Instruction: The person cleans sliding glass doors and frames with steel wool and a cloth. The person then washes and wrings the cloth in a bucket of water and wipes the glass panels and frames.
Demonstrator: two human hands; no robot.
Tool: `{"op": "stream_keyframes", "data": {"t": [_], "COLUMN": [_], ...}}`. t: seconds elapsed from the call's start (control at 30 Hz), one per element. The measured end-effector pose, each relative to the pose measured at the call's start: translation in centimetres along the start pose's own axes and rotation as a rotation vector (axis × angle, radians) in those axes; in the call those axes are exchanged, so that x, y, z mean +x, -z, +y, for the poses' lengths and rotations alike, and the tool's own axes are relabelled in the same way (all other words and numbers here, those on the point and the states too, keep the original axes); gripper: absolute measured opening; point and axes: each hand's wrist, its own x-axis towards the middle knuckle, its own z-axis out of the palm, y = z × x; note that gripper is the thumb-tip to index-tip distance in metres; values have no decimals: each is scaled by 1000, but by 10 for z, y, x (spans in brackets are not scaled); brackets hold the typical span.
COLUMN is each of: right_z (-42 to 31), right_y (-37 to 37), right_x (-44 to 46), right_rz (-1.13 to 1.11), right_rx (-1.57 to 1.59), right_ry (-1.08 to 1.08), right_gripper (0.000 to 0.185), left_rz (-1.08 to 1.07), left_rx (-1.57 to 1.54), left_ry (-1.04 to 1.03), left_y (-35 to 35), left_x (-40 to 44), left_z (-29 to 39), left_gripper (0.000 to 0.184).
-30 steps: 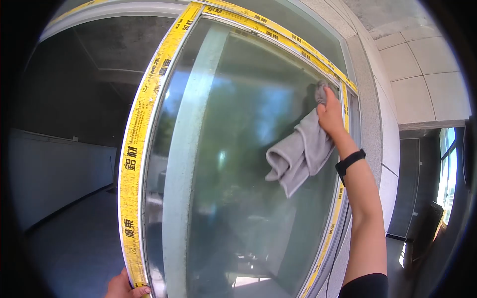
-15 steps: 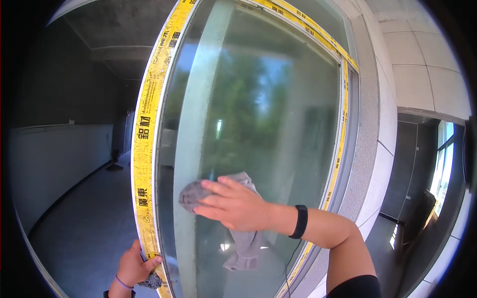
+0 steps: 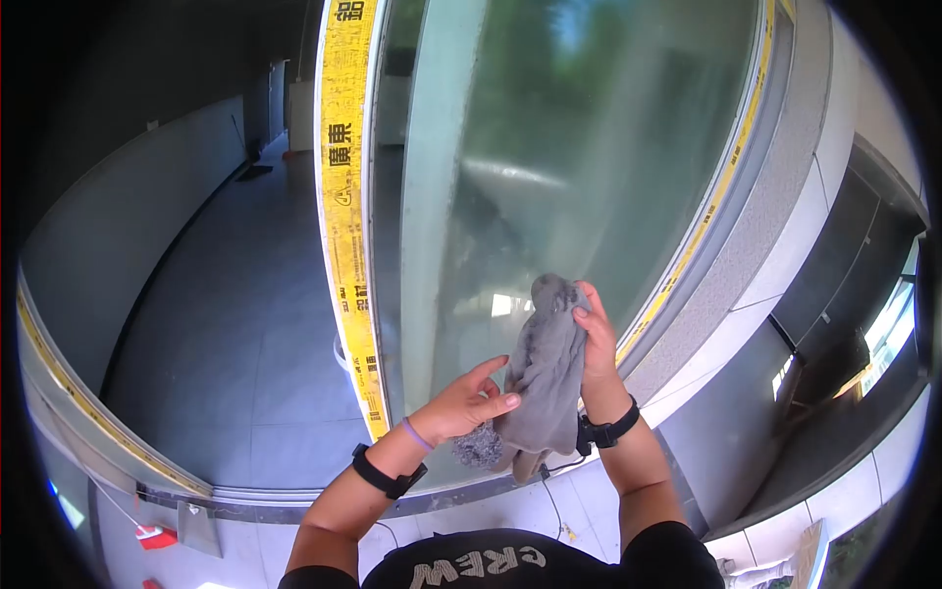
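Observation:
My right hand (image 3: 598, 344) grips the upper part of a damp-looking grey cloth (image 3: 546, 378), which hangs down in front of the glass pane (image 3: 491, 236). Left of the cloth is my left hand (image 3: 463, 404), thumb and index finger stretched toward it, the other fingers curled. A curly grey steel wool scourer (image 3: 478, 448) shows under that hand, apparently held in the curled fingers, which are partly hidden. The sliding glass door's frame (image 3: 345, 187) carries yellow tape with black printed characters.
Through the opening on the left lies a grey tiled floor (image 3: 245, 363). A floor track (image 3: 285, 499) runs along the threshold. A red-headed broom (image 3: 157, 536) and a dustpan (image 3: 199, 530) are at lower left. Part of a white bucket (image 3: 340, 353) shows behind the frame.
My right hand has taken the cloth off the glass and now holds it up, hanging. My left hand has left the door frame and come beside the cloth. The view has tilted down.

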Motion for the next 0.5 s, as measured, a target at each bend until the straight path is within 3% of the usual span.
{"op": "stream_keyframes", "data": {"t": [0.07, 0.13, 0.17, 0.23, 0.27, 0.3, 0.37, 0.43, 0.47, 0.5], "right_z": [0, -4, -9, -23, -30, -38, -66, -68, -66, -64], "right_y": [-6, 0, 7, 23, 32, 41, 36, 44, 53, 64], "right_x": [-12, -22, -25, -30, -35, -40, -65, -80, -88, -94], "right_rz": [-29, -60, -108, -161, -130, -99, -382, -778, -775, -611], "right_rx": [14, 28, -51, -131, -454, -775, -1319, -1146, -1138, -1023], "right_ry": [3, 10, 54, 105, 243, 381, 483, 162, 171, -6], "right_gripper": [43, 46, 49, 52, 52, 51, 46, 41, 41, 41], "left_rz": [-32, -164, -166, -53, -52, 82, 281, 265, 236, 232], "left_rx": [-29, -123, -122, -97, -95, -260, -467, -564, -665, -649], "left_ry": [40, 0, 1, -109, -114, -162, -264, -302, -331, -331], "left_y": [-15, -34, -37, -39, -38, -37, -39, -39, -40, -42], "left_x": [9, 18, 21, 29, 32, 38, 49, 57, 60, 61], "left_z": [-2, -4, -10, -18, -17, -15, -4, 6, 10, 16], "left_gripper": [59, 39, 39, 20, 20, 16, 16, 19, 22, 22]}}
